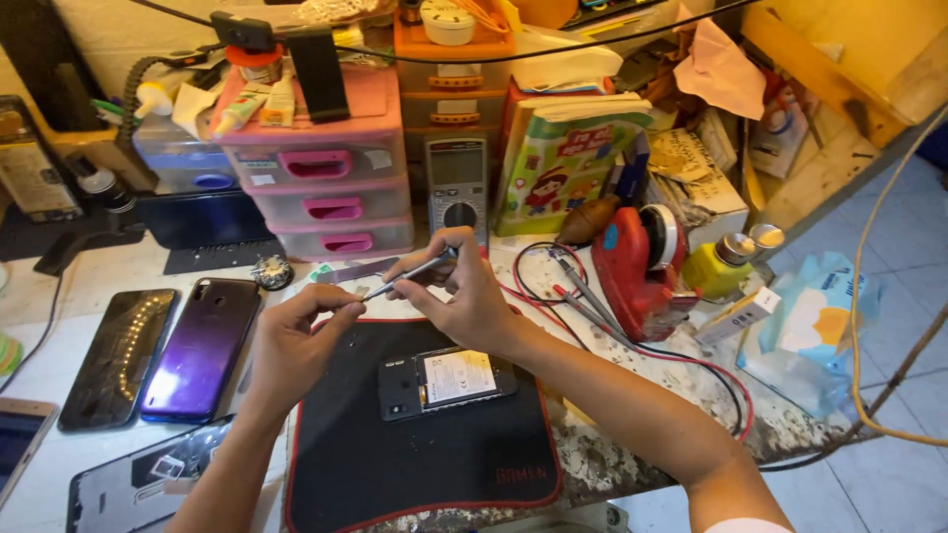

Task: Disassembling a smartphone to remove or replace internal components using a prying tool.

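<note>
In the head view, both hands meet in the middle of the frame, just above a black mat (425,464) with a red edge. The right hand (464,301) holds a thin silver screwdriver (410,273) in curled fingers, pinched near the handle end. The left hand (301,341) pinches the tip end between thumb and finger, pressed together. I cannot tell if something tiny sits at the tip.

The screwdriver looks light, stiff and smooth. It could slip, so the thicker handle part is the best place to hold it. The tip is thin and sharp, so it wants a soft touch.

Below the hands, in the middle of the mat, lies one open phone (446,382) with its back off. It looks flat, thin and easy to break. It seems best held by its side edges, not by the bare parts inside.

Now the count. One screwdriver. One open phone on the mat. At the lower left lie a purple phone (200,347), a dark phone (118,357), part of another phone (18,434) at the frame edge, and one grey phone frame (138,484). One pink drawer box (321,168) stands at the upper left. One grey meter (457,188) stands at the top middle, with two probes (583,291) beside it. One red tape holder (637,262) sits right of the middle.
</note>
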